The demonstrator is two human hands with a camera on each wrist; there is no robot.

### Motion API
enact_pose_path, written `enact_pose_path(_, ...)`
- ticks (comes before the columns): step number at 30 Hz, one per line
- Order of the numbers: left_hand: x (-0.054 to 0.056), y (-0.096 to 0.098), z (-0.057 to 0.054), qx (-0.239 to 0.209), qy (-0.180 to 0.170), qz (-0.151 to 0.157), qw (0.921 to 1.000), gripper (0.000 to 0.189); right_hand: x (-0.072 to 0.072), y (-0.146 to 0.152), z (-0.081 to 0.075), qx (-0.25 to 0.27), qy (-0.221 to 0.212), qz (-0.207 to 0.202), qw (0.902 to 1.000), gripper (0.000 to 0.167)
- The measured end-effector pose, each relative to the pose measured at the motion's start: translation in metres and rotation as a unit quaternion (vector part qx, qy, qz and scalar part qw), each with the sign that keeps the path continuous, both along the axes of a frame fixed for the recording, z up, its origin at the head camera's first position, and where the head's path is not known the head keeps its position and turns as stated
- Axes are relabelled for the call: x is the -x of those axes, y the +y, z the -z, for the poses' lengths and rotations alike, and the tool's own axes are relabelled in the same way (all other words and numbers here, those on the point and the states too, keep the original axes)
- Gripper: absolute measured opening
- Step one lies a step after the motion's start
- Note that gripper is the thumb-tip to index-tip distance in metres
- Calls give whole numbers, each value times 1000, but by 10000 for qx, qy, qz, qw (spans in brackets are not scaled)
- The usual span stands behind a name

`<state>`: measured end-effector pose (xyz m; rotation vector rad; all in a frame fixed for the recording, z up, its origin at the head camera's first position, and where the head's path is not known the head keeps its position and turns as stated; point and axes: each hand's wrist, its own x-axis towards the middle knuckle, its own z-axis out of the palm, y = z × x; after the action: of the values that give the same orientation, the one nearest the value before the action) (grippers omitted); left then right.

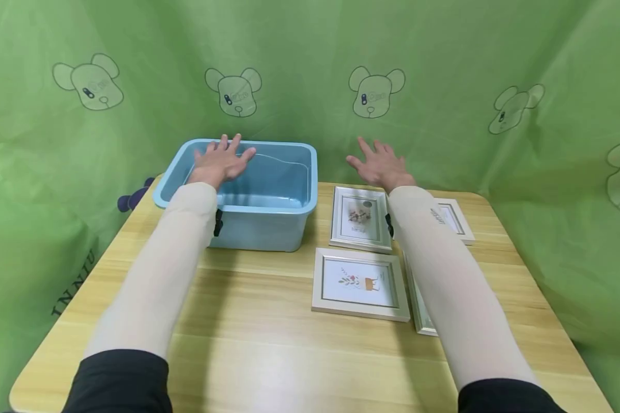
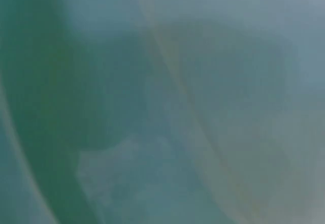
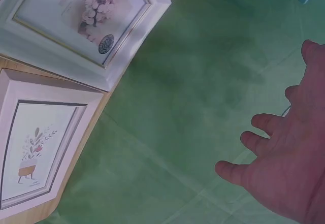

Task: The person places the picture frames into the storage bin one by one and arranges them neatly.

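My left hand (image 1: 219, 163) hovers over a light blue plastic tub (image 1: 258, 229), fingers spread and holding nothing. The left wrist view is too blurred to make out more than bluish and green patches. Spread fingers also show on my right hand (image 1: 381, 164), raised beyond the back edge of the table and gripping nothing. Nearest to it lies a silver picture frame (image 1: 360, 218) with a flower print. In front of that rests a whitish picture frame (image 1: 360, 284) with a plant drawing. My right forearm partly hides another frame (image 1: 422, 312) and a white frame (image 1: 454, 221).
All of this stands on a light wooden table (image 1: 268, 355) with rounded corners. A green curtain (image 1: 299, 51) printed with bear heads hangs behind and at both sides. Something purple (image 1: 131, 199) pokes out beyond the table's left edge, behind the tub.
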<state>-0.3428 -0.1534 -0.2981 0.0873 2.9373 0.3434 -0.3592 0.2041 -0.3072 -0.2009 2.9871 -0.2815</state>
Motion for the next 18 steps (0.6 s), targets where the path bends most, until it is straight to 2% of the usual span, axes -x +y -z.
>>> enact_pose_path(8, -7, -34, 1, -269, -211, -375, 9987, 77, 3, 9, 8, 56, -19, -43, 10000, 73)
enact_pose_path(12, -11, -48, 2, -299, -223, -377, 9986, 78, 4, 11, 13, 46, 2, -46, 10000, 73)
enact_pose_path(18, -21, -63, 1, -420, -173, -282, 9986, 82, 4, 14, 19, 42, -70, -51, 10000, 74)
